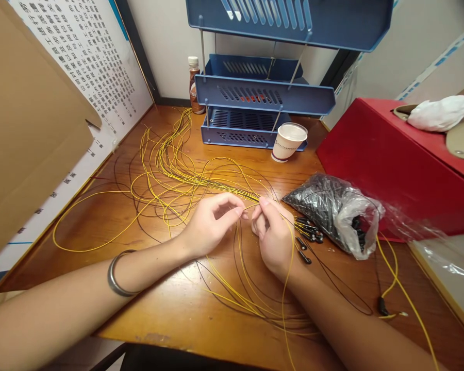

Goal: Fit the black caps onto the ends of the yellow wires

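Thin yellow wires [166, 170] and black wires [147, 203] lie in loose loops across the wooden desk [170, 304]. My left hand [212, 221] pinches a yellow wire end between thumb and forefinger. My right hand [272, 234] meets it at the fingertips and grips a wire too; more yellow wires drape over its wrist. Small black connector parts [307, 239] lie just right of my right hand. A clear plastic bag [332, 211] full of the same black parts is open beside them. A metal bangle [118, 275] is on my left wrist.
A blue stacked letter tray [263, 95] stands at the back with a paper cup [288, 141] in front and a brown bottle [194, 85] to its left. A red box [394, 165] fills the right. Cardboard [27, 129] and a printed sheet [96, 67] lean at left.
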A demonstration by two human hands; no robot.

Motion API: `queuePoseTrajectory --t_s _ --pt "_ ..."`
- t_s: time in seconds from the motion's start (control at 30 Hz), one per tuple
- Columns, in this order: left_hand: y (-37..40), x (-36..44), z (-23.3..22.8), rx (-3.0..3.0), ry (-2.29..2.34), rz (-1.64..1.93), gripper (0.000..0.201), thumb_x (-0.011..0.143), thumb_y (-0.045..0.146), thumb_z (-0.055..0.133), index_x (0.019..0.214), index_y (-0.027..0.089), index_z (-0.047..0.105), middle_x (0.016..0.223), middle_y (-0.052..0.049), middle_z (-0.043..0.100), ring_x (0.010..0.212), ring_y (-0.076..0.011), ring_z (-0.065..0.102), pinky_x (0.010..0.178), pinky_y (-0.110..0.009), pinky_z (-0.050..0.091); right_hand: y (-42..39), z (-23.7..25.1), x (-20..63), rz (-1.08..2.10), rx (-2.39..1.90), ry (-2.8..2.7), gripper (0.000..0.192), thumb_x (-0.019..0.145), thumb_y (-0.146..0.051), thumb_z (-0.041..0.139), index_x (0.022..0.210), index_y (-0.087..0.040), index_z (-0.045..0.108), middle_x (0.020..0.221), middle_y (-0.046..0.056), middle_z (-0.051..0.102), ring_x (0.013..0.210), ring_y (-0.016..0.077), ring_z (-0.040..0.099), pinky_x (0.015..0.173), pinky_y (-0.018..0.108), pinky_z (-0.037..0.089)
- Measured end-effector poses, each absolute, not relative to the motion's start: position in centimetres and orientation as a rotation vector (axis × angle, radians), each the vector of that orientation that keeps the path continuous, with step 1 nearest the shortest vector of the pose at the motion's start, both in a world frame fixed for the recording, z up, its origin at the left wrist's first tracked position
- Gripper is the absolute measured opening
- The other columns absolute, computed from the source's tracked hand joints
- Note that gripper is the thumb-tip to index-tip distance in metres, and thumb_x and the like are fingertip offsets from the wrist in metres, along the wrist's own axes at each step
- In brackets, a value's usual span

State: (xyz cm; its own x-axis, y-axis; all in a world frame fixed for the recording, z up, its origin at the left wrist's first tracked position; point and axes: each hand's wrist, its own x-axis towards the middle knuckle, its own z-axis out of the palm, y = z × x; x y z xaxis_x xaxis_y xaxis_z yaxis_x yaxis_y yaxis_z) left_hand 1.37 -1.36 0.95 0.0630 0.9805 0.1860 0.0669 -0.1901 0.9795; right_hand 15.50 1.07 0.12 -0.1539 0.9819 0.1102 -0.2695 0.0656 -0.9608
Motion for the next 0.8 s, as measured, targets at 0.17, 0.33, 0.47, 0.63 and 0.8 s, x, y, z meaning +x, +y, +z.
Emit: queuePoseTrajectory --t_s 0.17,0.33,0.47,0.63,0.8 --pt "-1.41 1.49 1.23 1.446 1.158 1.274 0.016 0.091 0.025 0.06 0.082 0.014 0.067 0.073 -0.001 0.068 0.065 -0.0101 0.061 0.062 -0.023 0.048 0.99 0.31 15.55 1.332 -0.896 -1.197 0.043 0.093 -0.042 0.059 0.056 -0.02 0.053 0.046 -0.007 0.036 0.039 0.0083 0.029 0.043 0.028 0.022" --pt "-1.39 1.51 1.33 1.449 1.168 1.272 0.017 0.091 0.026 0.061 0.08 0.014 0.067 0.073 -0.002 0.069 0.067 -0.0105 0.062 0.063 -0.023 0.049 0.87 0.42 15.62 1.322 -0.905 -1.218 0.042 0.094 -0.039 0.057 0.057 -0.021 0.053 0.045 -0.007 0.036 0.039 0.0086 0.028 0.042 0.028 0.023" --pt "-1.43 1.48 1.26 1.444 1.173 1.285 0.016 0.09 0.026 0.062 0.081 0.014 0.068 0.074 -0.002 0.07 0.068 -0.0109 0.063 0.063 -0.023 0.049 0.84 0.49 15.6 1.305 -0.915 -1.226 0.044 0.094 -0.043 0.058 0.057 -0.021 0.053 0.045 -0.007 0.036 0.04 0.0088 0.029 0.044 0.028 0.025" --pt "-1.47 1.51 1.18 1.445 1.176 1.302 0.015 0.089 0.026 0.062 0.082 0.015 0.068 0.076 -0.003 0.072 0.069 -0.0119 0.064 0.061 -0.024 0.05 0.88 0.43 15.59 1.305 -0.938 -1.227 0.048 0.093 -0.049 0.059 0.056 -0.021 0.052 0.045 -0.007 0.035 0.04 0.009 0.029 0.044 0.028 0.025" --pt "-1.53 1.51 1.21 1.466 1.175 1.299 0.016 0.09 0.027 0.06 0.082 0.015 0.069 0.075 -0.004 0.072 0.072 -0.0129 0.066 0.062 -0.024 0.05 0.88 0.45 15.61 1.316 -0.958 -1.226 0.051 0.093 -0.054 0.058 0.055 -0.022 0.051 0.044 -0.007 0.034 0.04 0.009 0.028 0.044 0.029 0.024"
